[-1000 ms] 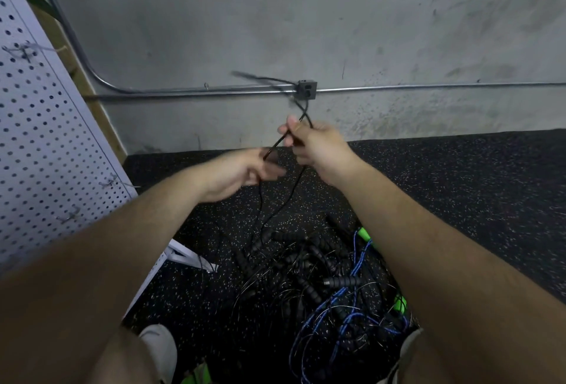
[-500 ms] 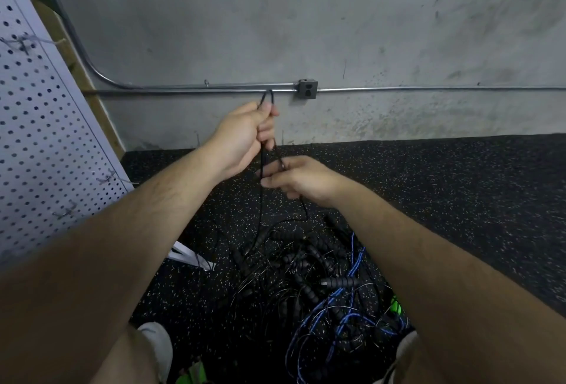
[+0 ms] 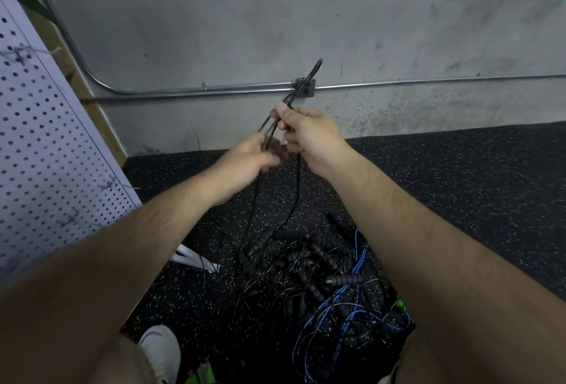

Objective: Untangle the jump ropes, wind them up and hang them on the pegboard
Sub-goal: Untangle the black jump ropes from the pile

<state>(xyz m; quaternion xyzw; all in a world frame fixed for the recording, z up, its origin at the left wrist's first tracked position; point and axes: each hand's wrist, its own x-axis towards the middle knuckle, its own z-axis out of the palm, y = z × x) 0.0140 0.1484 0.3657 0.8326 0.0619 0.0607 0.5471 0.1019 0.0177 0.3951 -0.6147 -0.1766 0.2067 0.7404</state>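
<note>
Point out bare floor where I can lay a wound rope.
Widest: the speckled floor right of the right forearm, up to the wall. Smaller: between the pegboard and rope pile. Crowded: the pile itself, under both arms.

No text, label, brand, number or sign can be read anywhere: not on the white pegboard at the left edge, the grey wall, or the handles of the tangled jump ropes
</note>
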